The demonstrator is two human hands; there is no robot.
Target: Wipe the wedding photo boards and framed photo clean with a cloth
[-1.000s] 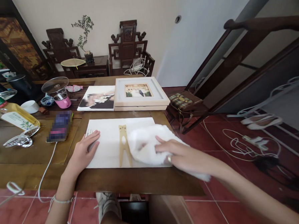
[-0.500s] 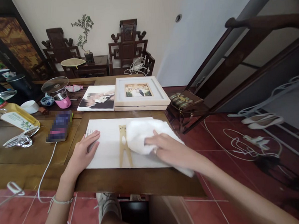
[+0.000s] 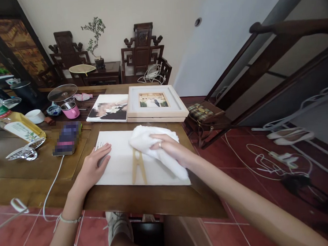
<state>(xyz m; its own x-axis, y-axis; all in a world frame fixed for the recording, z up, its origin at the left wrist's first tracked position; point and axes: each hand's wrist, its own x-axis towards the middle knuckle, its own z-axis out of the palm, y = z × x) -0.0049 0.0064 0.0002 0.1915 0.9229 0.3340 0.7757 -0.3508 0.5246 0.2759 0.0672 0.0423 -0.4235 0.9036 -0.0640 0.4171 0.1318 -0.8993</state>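
Note:
A white rectangular board (image 3: 115, 173) lies flat near the table's front edge, with a tan A-shaped stand piece (image 3: 139, 168) on its upper side. My left hand (image 3: 98, 164) rests with fingers stretched out on the board's left edge. In my right hand (image 3: 165, 146) is a bunched white cloth (image 3: 149, 134), pressed on the board. The cloth covers the top of the stand piece and the board's upper right part, and one end hangs down toward the lower right corner.
Behind the board lie a photo print (image 3: 111, 113) and framed pictures (image 3: 176, 102). To the left are a phone (image 3: 67, 139) on a white cable, a clear hair claw (image 3: 26, 151), an oil bottle (image 3: 23, 126) and a pink cup (image 3: 71, 112). A plaid bag (image 3: 200, 112) sits right of the table.
My right hand has moved the cloth left and away from me, over the top of the stand piece. The board's lower right corner now shows. My left hand stays put.

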